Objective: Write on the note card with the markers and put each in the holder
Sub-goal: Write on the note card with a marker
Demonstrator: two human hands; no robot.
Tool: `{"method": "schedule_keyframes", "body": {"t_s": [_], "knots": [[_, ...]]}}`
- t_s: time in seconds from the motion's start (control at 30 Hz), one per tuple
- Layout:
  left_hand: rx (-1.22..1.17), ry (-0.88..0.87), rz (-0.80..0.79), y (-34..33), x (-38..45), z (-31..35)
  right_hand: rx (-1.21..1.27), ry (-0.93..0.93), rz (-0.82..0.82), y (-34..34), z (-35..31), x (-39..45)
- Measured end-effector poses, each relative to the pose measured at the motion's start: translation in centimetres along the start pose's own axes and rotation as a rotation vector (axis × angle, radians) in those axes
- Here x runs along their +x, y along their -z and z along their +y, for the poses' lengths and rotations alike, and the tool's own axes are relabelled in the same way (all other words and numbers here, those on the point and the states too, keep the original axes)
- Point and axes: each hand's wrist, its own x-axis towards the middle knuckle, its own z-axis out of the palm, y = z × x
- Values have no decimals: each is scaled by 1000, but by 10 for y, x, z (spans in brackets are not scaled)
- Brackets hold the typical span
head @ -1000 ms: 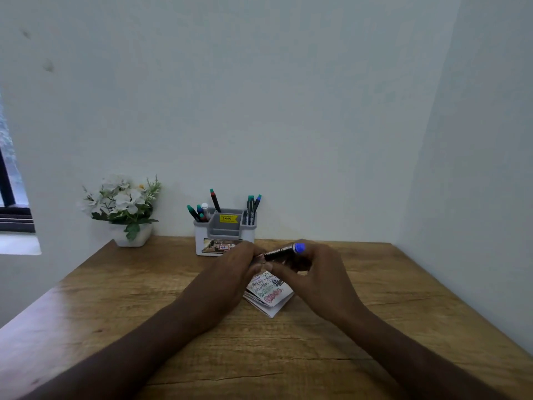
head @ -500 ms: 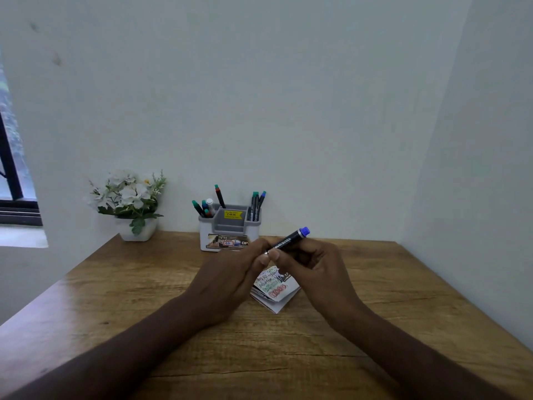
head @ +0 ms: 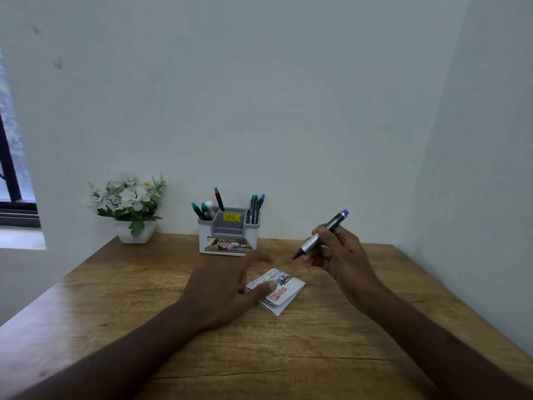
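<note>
Marker (head: 322, 235) uncapped, gripped in right hand (head: 343, 255) above table; left hand (head: 227, 287) open, thumb on scribbled note card (head: 278, 288); 7-odd markers already in holder (head: 229, 230), this 1 pending.

The left part of the note card (head: 281, 290) is covered by the left hand (head: 227, 290), whose outstretched fingers are blurred, and the writing on the card is too small to be read. The lower ends of the markers (head: 253, 207) are hidden inside the holder (head: 229, 241), just behind the card. The window (head: 11, 180), far left of the holder, is cut off by the frame's edge.
</note>
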Motion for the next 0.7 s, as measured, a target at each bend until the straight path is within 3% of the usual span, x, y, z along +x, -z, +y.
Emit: {"method": "schedule_keyframes", "body": {"t_s": [0.1,0.37,0.7], "knots": [[131,-23,-147,1,0,6,-67,-103,-45,11,15,1],[147,45,-193,2,0,5,-553,-109,-115,9,30,-2],[109,85,-276,2,4,5,-670,-42,-101,3,37,-2]]}}
